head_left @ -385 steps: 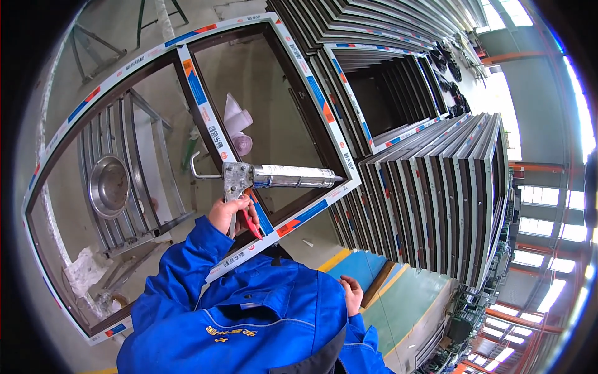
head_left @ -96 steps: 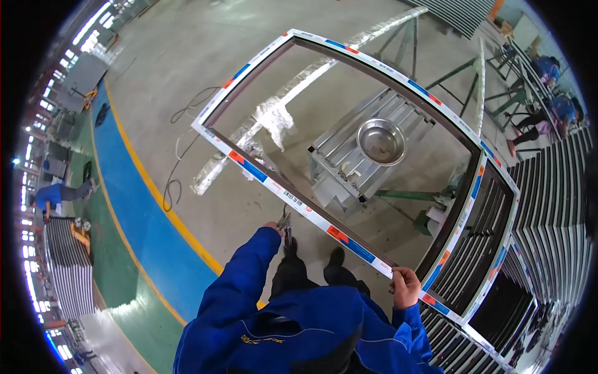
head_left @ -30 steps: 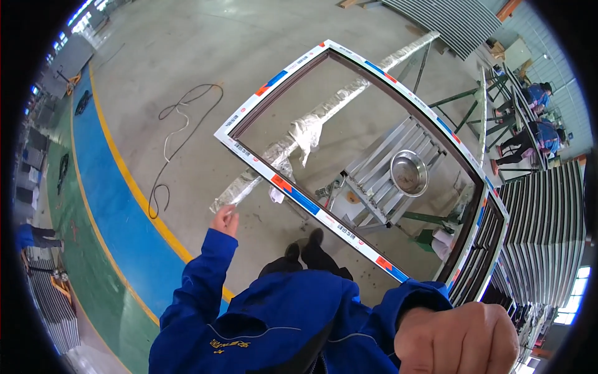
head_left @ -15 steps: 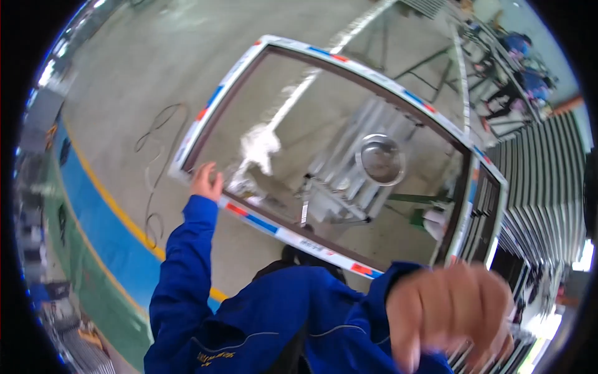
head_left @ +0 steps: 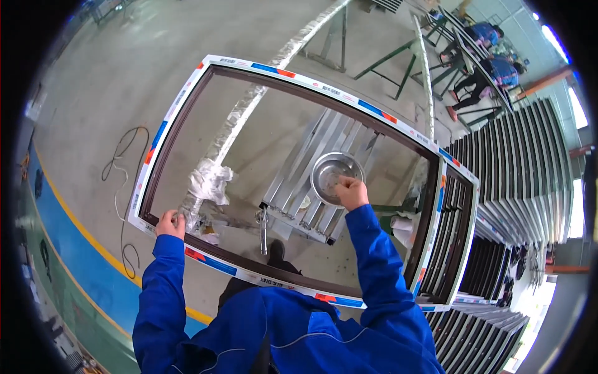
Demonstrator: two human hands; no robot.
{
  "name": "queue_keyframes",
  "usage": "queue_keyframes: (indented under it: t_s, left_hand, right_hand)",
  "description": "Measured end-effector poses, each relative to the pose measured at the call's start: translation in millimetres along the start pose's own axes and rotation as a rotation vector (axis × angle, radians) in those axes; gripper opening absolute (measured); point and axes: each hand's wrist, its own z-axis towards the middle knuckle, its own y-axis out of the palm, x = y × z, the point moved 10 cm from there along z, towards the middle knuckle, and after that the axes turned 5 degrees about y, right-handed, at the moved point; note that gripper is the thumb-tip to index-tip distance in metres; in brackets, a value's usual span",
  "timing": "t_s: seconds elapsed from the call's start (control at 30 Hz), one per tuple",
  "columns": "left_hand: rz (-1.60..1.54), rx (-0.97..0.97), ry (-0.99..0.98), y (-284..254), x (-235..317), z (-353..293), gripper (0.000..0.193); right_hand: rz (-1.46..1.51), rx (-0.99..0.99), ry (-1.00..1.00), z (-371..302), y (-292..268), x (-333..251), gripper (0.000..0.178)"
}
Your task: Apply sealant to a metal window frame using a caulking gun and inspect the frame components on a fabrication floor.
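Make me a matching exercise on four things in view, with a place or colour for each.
1. Left hand
2. Right hand
3. Bowl
4. Floor strip

A. On the slatted stand
B. At the near left corner of the frame
C. Blue
D. Appears over the bowl

Pairs: 1-B, 2-D, 3-A, 4-C

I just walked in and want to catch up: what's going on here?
A person in blue has the left hand at the near left corner of a large taped frame. The right hand is at a round metal bowl, fingers over its inside; whether they hold anything is unclear. The bowl sits on a slatted metal rack, seen through the frame's larger opening.
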Motion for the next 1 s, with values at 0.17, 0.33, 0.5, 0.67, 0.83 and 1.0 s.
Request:
queue_keyframes:
  t_s: [0.17,0.33,0.5,0.67,0.83,1.0]
  left_hand:
    - [0.002,-0.068,-0.048,10,4,2,0.020]
    - [-0.012,0.049,0.019,-6,6,-7,0.016]
    - [-0.071,0.063,0.075,-7,18,3,0.017]
    - [-0.045,0.065,0.073,-31,10,-8,0.014]
    - [-0.132,0.331,0.163,-37,43,-4,0.015]
    - [-0.041,0.625,-0.200,-72,-73,-101,0.014]
  right_hand:
    - [-0.930,-0.135,-0.152,53,9,24,0.022]
    - [-1.186,-0.208,-0.181,62,47,39,0.027]
    - [-1.183,-0.234,-0.201,68,47,52,0.027]
    - [-1.228,-0.280,-0.205,55,62,47,0.031]
    - [-1.240,-0.043,-0.229,71,10,9,0.024]
    - [-0.989,-0.185,-0.616,-9,166,-85,0.013]
